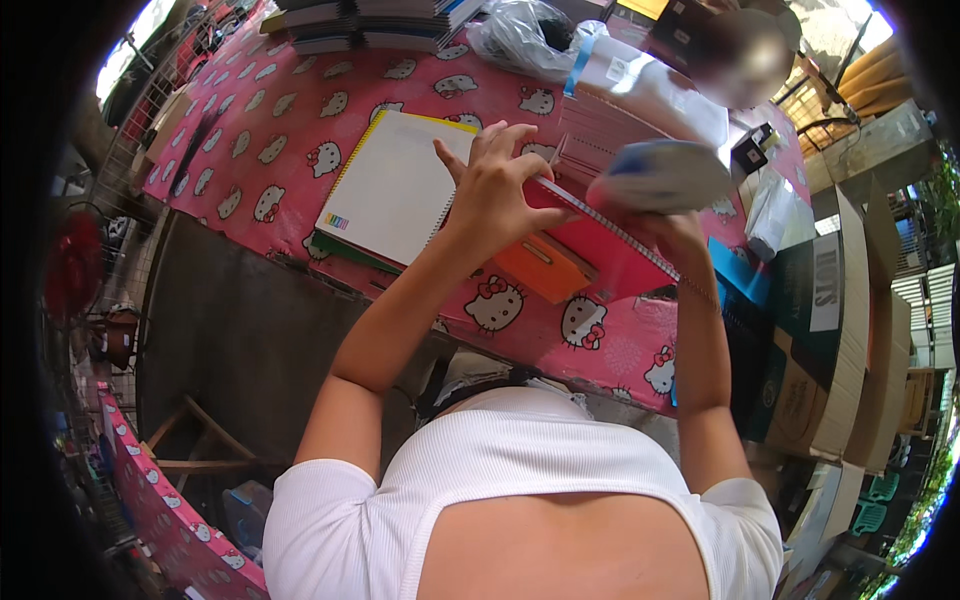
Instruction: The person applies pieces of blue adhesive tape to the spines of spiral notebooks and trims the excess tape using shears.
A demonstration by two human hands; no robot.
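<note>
- Person, nearest: white ribbed top at the lower edge; both forearms rose from there toward the table.
- Table (600, 350): covered in a pink cloth with a white cartoon-cat print, running from the near right to the far left.
- Red spiral notebook (590, 235): held tilted above the near edge of the table, between the two hands, its wire binding running slantwise from upper left to lower right.
- Left hand (492, 190): fingers spread fairly wide, thumb raised, fingertips resting on the notebook's upper left corner by the wire.
- Right hand (672, 228): mostly hidden beneath a blurred bundle of pages or a cover (668, 175); it appeared closed on that bundle, though the grip could not be told for sure.
- Handling note, as a judgement: the notebook would be best steadied at the binding with the left fingers while the right turned the loose side, so the wire did not snag.
- Orange flat pouch (545, 265): lay on the cloth just under the notebook.
- White spiral notebook (395, 185): yellow-edged, left of the hands, lying on a green one.
- Stacked books (360, 25): far left edge of the table.
- Clear plastic bag (525, 35): far centre.
- Cardboard boxes (830, 330): right, beside the table.
</note>
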